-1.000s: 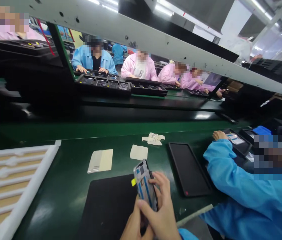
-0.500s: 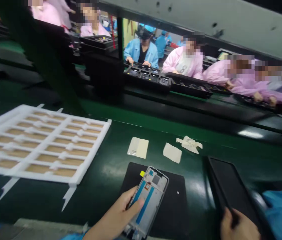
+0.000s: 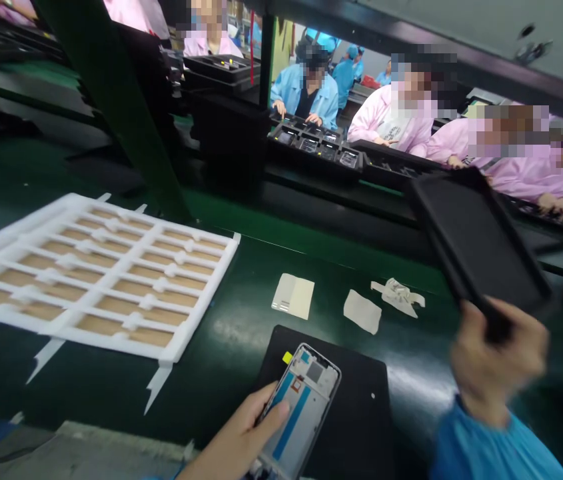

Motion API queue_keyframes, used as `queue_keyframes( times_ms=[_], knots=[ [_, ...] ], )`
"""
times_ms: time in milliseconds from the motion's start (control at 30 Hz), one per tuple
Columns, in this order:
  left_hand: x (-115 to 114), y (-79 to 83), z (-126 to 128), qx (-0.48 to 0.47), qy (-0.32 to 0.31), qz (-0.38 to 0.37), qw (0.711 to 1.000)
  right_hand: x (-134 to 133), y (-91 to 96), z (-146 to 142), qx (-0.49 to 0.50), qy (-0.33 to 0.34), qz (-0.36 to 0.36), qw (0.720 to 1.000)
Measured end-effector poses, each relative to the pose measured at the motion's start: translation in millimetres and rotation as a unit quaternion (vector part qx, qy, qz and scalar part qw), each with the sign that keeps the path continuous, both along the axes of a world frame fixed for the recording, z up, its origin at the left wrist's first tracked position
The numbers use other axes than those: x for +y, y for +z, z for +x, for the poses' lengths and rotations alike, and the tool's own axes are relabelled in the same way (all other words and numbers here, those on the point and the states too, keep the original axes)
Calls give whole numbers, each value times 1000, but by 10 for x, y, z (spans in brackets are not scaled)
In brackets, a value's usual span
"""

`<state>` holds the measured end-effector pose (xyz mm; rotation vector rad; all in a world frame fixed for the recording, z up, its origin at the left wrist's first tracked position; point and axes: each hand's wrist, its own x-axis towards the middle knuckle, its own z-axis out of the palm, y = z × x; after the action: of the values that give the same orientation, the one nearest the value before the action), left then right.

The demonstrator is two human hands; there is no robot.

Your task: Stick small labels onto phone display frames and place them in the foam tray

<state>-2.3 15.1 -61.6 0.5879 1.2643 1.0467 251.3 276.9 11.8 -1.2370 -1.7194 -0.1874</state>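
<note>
left hand: gripping the phone frame, holding it over the black mat.
right hand: clasping the black tray by its near end.
black tray: now rising off the green bench, leaving the left hand alone supporting the frame.

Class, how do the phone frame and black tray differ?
The phone frame is silvery with blue strips; the black tray is plain. The phone frame looks smaller than the black tray. The left hand holds the phone frame, the right hand the black tray. Both are roughly rectangular.
</note>
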Motion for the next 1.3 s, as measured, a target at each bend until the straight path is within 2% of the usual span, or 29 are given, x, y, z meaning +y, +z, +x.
queue_keyframes(
  times_ms=[33,100,167,267,333,433,533,633,800,1033,1167,1300],
  knots=[
    [-7,17,0,0,-1,-1,1000,177,4,-293,9,37,16,999],
    [-31,34,9,-7,-3,-4,1000,514,-77,-900,6,139,-19,990],
    [-65,27,21,-18,-4,-7,1000,760,-262,-1447,-14,218,-82,972],
    [-113,10,0,-15,-15,-5,1000,867,-594,-2005,-56,295,-151,942],
    [-108,48,-64,28,-37,-8,999,771,-733,-2173,-74,324,-183,925],
    [29,206,-249,146,-108,30,983,468,-754,-2183,-104,368,-225,896],
    [316,349,-472,249,-171,127,945,115,-690,-2077,-169,432,-277,842],
    [611,338,-625,335,-198,152,908,-137,-702,-2012,-227,449,-313,806],
    [821,188,-698,400,-231,146,875,-235,-769,-2016,-288,432,-323,791],
    [862,172,-691,429,-252,136,857,-368,-643,-2061,-372,423,-303,768],
    [868,174,-670,443,-248,134,851,-383,-667,-2039,-360,415,-309,776],
    [861,184,-664,448,-249,129,849,-331,-765,-1983,-306,427,-326,786]
  ],
)
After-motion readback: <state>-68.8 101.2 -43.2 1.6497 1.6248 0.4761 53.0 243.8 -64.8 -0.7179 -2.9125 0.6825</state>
